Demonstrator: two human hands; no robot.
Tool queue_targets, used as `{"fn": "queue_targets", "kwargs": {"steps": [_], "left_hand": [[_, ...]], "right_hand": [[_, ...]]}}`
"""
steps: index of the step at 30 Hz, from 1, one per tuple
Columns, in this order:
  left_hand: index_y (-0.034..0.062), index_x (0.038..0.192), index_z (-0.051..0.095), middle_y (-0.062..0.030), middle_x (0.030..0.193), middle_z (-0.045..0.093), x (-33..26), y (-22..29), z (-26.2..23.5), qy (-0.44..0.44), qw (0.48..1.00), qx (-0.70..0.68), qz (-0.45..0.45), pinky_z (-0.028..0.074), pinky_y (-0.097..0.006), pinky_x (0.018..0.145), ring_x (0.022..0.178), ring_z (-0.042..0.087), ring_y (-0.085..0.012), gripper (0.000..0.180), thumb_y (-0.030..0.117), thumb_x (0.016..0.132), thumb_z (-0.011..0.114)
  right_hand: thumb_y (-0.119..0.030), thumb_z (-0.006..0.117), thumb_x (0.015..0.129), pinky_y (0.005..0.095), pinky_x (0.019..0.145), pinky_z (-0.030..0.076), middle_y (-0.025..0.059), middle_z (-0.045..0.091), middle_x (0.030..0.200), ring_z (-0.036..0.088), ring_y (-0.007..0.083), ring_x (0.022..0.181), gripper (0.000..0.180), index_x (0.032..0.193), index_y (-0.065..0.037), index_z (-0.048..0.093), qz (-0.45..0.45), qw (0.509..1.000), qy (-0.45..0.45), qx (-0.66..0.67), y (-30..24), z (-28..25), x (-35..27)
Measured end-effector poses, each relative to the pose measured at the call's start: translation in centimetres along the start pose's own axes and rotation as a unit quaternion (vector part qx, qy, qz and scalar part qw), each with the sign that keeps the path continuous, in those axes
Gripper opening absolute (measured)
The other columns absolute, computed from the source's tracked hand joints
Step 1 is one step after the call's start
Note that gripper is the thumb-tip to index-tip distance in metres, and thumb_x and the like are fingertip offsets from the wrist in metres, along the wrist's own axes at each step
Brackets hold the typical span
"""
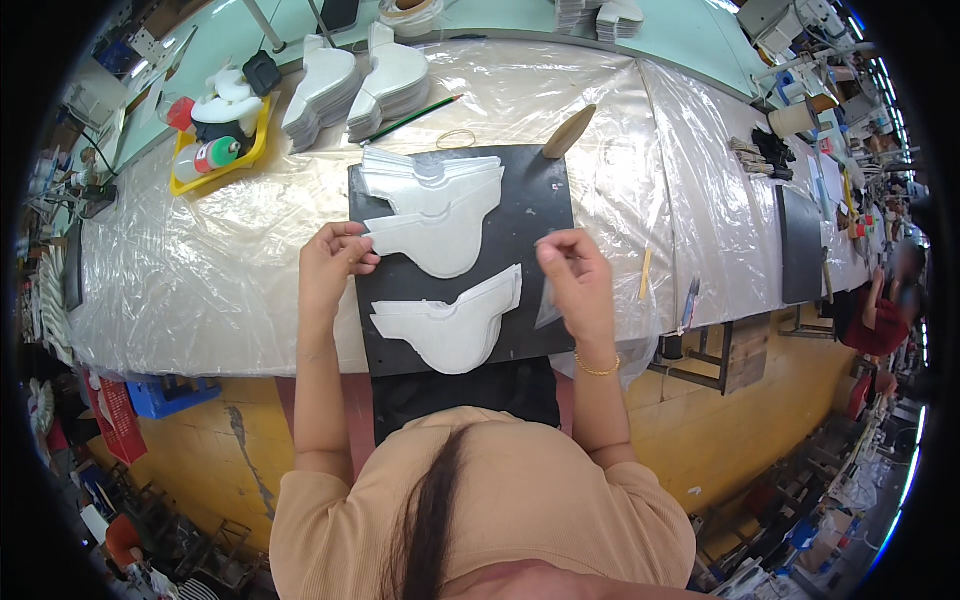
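On a black board (540,210) lie white, winged, sheet-like cut pieces (445,240), fanned out in an overlapping stack. My left hand (335,262) pinches the left tip of the nearest piece in that fan. A second small stack of the same white cut pieces (455,335) lies closer to me, its edges slightly spread. At the board's right edge my right hand (578,280) is raised, thumb and fingers pressed together. Whatever may be between those fingertips is too small to make out. A translucent sliver (547,305) shows beside that hand; whether it is held, I cannot tell.
A pointed wooden tool (570,132) stands at the board's far right corner. Taller stacks of white pieces (390,80) and a green pencil (415,118) lie beyond. At left is a yellow basket (222,172) with bottles. Clear plastic (230,290) covers the table.
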State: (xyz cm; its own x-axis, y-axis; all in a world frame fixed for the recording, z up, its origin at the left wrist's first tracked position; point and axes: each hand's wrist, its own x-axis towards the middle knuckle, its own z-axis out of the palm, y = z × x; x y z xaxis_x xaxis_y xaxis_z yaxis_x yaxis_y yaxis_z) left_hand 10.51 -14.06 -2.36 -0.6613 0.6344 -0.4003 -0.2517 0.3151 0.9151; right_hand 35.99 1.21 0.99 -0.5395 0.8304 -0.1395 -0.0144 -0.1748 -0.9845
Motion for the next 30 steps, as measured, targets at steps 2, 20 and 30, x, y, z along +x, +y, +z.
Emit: {"fn": "queue_targets", "kwargs": {"steps": [2,20,30], "left_hand": [[-0.0033,0.1,0.06,-0.0108,0.08,0.066,-0.9,0.2,0.0,-0.031,0.997,-0.063,-0.028,0.056,-0.023,0.06,0.069,0.068,-0.0162,0.016,0.005,0.087,0.066],[0.0002,0.093,0.063,-0.0028,0.085,0.06,-5.7,0.2,5.6,-0.277,0.919,-0.272,-0.073,0.049,-0.023,0.063,0.073,0.06,-0.0112,0.01,0.008,0.089,0.067],[0.001,0.093,0.062,-0.0058,0.1,0.06,-6.4,1.4,5.0,-0.242,0.954,-0.174,-0.005,0.047,-0.027,0.077,0.086,0.057,-0.0116,0.014,0.014,0.089,0.067]], "right_hand": [[-0.01,0.066,0.09,0.0173,0.057,0.038,-0.0031,0.058,0.078,0.049,0.0012,0.065,0.01,0.094,-0.002,0.062,0.008,0.999,-0.037,-0.038,0.2,1.6,-0.1],[-0.036,0.087,0.065,0.0287,0.065,0.044,0.005,0.052,0.084,0.052,0.0168,0.073,0.049,0.077,-0.005,0.051,-0.111,0.967,-0.147,-0.176,-0.1,5.3,-1.7],[-0.016,0.073,0.083,0.0267,0.067,0.046,0.0066,0.06,0.087,0.055,0.0127,0.073,0.024,0.076,-0.001,0.056,-0.041,0.985,-0.163,-0.041,1.2,4.1,-1.3]]}}
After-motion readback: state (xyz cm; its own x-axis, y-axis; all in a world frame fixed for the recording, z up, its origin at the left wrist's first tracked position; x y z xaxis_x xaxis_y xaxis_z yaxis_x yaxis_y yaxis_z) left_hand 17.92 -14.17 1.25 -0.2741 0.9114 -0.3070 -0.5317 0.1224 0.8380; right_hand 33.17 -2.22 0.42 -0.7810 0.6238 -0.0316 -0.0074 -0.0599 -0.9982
